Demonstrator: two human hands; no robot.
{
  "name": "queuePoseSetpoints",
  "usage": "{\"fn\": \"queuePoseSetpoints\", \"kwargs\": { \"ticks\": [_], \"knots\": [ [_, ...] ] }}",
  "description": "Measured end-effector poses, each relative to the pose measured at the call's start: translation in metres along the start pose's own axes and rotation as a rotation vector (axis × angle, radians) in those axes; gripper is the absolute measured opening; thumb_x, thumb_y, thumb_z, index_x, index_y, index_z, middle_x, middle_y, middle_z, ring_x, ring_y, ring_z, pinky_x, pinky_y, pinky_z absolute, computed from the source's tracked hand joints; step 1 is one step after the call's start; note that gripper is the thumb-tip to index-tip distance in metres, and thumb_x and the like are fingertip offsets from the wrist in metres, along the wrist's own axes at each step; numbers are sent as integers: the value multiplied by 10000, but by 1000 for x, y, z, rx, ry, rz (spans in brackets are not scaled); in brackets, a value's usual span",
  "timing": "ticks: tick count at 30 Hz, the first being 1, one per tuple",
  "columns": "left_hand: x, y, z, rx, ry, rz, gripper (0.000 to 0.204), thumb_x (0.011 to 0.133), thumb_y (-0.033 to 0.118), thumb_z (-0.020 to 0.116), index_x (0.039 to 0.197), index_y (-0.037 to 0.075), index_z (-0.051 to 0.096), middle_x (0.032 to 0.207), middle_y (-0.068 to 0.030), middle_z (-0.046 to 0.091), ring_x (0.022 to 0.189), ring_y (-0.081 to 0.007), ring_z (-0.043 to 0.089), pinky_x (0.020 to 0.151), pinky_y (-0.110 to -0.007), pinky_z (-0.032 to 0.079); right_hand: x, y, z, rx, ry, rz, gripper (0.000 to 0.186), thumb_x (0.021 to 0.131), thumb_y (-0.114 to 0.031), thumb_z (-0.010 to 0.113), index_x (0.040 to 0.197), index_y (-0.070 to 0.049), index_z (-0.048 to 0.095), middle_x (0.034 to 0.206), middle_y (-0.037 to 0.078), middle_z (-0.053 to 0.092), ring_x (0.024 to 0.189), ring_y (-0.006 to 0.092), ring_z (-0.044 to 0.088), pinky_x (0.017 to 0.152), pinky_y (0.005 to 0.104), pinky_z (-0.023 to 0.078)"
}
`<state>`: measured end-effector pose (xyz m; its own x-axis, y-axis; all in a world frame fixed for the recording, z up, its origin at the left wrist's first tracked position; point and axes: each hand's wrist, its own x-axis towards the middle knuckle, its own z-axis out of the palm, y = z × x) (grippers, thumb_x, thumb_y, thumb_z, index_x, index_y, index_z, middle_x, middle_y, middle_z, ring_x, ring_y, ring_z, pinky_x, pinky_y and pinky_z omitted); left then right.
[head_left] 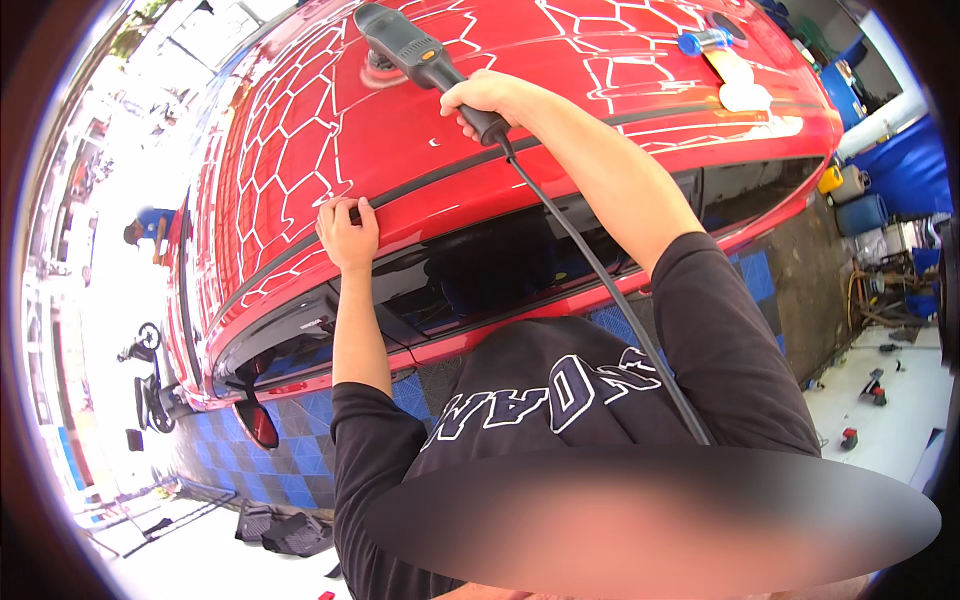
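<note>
A dark grey electric car polisher (pixel 405 50) stretches out over the red car roof (pixel 420 150), its round pad resting on the paint. My right hand (pixel 482 103) is wrapped round the rear of its handle. From the handle's end a black power cord (pixel 590 260) runs down past my right arm and across my shirt. My left hand (pixel 348 232) rests on the near edge of the roof by the black trim strip, fingers bent over it; it holds no tool. Hexagon-shaped light reflections cover the glossy paint.
A blue-capped bottle (pixel 705 40) lies on the roof at the far right near a pale cloth (pixel 742 85). The side mirror (pixel 258 424) juts out at lower left. Another person (pixel 152 228) stands beyond the car's left end, near a parked scooter (pixel 152 400). Blue drums (pixel 862 214) stand at right.
</note>
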<state>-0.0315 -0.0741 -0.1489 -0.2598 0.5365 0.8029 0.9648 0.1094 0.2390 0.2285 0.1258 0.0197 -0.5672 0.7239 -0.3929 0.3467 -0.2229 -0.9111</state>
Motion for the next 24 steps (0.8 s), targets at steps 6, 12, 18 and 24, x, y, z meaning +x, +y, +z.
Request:
{"fn": "queuePoseSetpoints", "kwargs": {
  "ticks": [6,12,18,24],
  "knots": [
    [4,-1,4,19,-19,1,132,889,203,774,912,85,719,1048,-87,678,1028,-314,657,937,-458,497,-16,12,-46,12,25,-35,230,847,-202,769,937,-22,657,768,87,670,615,183,688,571,339,600],
    [-3,-6,6,42,-33,2,162,904,225,769,917,73,716,1060,-91,667,1027,-319,651,936,-468,493,-29,30,-91,53,123,34,220,855,-173,767,954,-5,665,771,89,673,594,177,675,550,332,583],
    [-2,-7,9,25,-25,2,170,907,232,767,918,70,719,1059,-85,666,1027,-315,650,935,-464,494,-38,45,-126,110,239,-11,227,865,-159,758,994,3,665,774,81,669,609,175,675,549,319,586],
    [-3,-7,5,69,-38,-21,165,897,223,768,943,72,719,1071,-82,666,1038,-312,652,940,-459,497,-52,59,-155,177,282,8,220,886,-172,735,1009,-4,661,776,75,662,619,163,657,575,319,566]
  ]
}}
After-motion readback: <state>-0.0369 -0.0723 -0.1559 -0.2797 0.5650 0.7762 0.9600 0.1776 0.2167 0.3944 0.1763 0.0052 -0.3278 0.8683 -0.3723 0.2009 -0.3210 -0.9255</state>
